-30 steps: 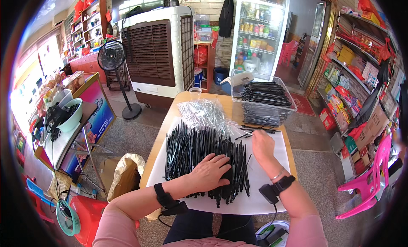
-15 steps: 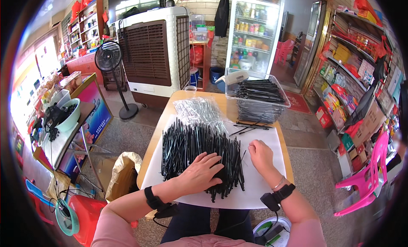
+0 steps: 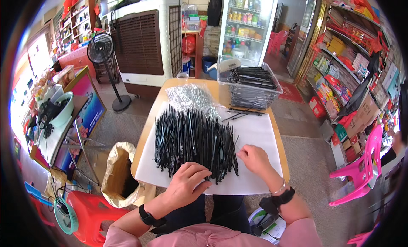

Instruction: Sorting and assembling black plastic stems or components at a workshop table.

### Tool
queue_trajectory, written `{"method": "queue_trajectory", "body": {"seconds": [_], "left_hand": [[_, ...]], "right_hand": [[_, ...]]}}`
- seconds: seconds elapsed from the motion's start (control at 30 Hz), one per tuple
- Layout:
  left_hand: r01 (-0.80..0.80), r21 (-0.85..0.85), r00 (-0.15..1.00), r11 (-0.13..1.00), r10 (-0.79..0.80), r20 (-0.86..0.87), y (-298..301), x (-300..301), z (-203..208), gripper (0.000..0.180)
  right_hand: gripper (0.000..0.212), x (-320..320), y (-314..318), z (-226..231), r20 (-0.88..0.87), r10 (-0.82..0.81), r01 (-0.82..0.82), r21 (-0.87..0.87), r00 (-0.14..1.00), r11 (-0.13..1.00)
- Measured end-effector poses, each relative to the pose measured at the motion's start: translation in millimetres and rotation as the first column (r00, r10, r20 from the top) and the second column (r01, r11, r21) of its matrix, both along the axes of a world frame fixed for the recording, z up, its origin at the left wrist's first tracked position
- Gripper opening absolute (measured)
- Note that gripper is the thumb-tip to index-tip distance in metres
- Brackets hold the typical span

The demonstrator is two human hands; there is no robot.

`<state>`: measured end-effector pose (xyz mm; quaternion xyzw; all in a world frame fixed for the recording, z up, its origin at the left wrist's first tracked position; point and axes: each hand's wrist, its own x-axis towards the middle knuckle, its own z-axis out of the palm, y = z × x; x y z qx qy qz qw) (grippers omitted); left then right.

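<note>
Thin black sticks lie in a broad pile on a white sheet, most of them pointing away from me. At the pile's near edge is my left hand, its fingers loosely bent and its thumb apart. It appears to touch the ends of the sticks and grips nothing that I can see. My right hand is curled just off the pile's right side, fingertips drawn together towards the outermost sticks. Whatever its fingers may hold is hidden.
Behind the pile lies a clear plastic bag of thin, light-coloured pieces. A clear bin at the far right of the table holds more black sticks. An open paper sack and a red stool stand left; a pink chair stands right.
My left hand has drawn back from the top of the pile to its near edge. My right hand stays by the pile's right side. The whole view has shifted slightly.
</note>
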<state>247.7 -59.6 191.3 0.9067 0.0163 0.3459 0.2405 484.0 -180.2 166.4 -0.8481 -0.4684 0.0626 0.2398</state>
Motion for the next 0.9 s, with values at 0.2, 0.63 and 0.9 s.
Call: {"method": "queue_trajectory", "body": {"seconds": [0.2, 0.63, 0.9], "left_hand": [[-0.037, -0.197, 0.990, 0.980, 0.009, -0.142, -14.3, -5.3, -20.7, 0.017], [-0.381, -0.161, 0.916, 0.910, 0.348, -0.199, -47.2, 2.3, -35.8, 0.024], [-0.317, -0.498, 0.947, 0.807, 0.295, -0.126, -47.5, -15.0, -21.3, 0.016]], "right_hand": [[0.025, -41.1, -34.9, -14.2, -0.099, -0.050, 0.061, 0.114, 0.994, 0.992], [0.015, -60.2, -44.6, -46.0, -0.004, -0.155, 0.147, 0.337, 0.988, 0.930], [0.011, -81.7, -50.2, -37.0, -0.150, -0.134, 0.193, 0.506, 0.979, 0.841]]}}
